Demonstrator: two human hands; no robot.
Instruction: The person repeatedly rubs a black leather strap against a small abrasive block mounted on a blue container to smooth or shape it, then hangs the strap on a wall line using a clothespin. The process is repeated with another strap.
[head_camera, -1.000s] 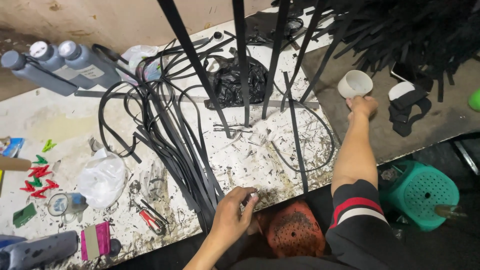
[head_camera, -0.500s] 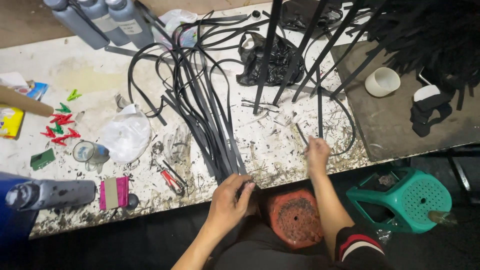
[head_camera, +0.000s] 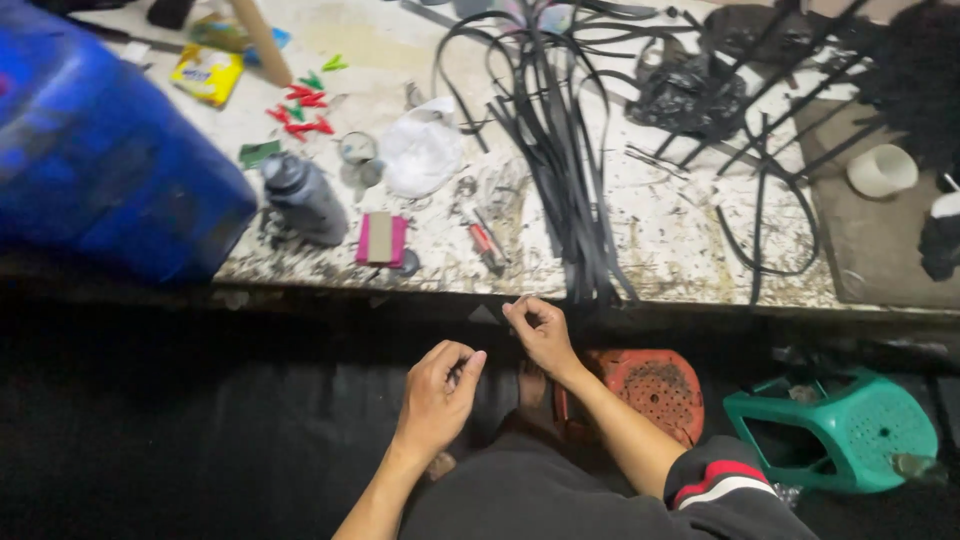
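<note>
Both hands, left hand (head_camera: 438, 385) and right hand (head_camera: 540, 330), pinch closed below limp, light black strips (head_camera: 560, 150); you should grip near ends.

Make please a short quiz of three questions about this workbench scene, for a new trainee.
1. True or false: both hands rest on top of the bench.
2. Which stool stands further to the person's right: A) orange, B) green?
3. What colour is the large drum at the bench's left end?

Key
1. False: the left hand and right hand are below the workbench edge, in front of it.
2. B: the green stool is right of the orange stool.
3. Blue drum.
</note>
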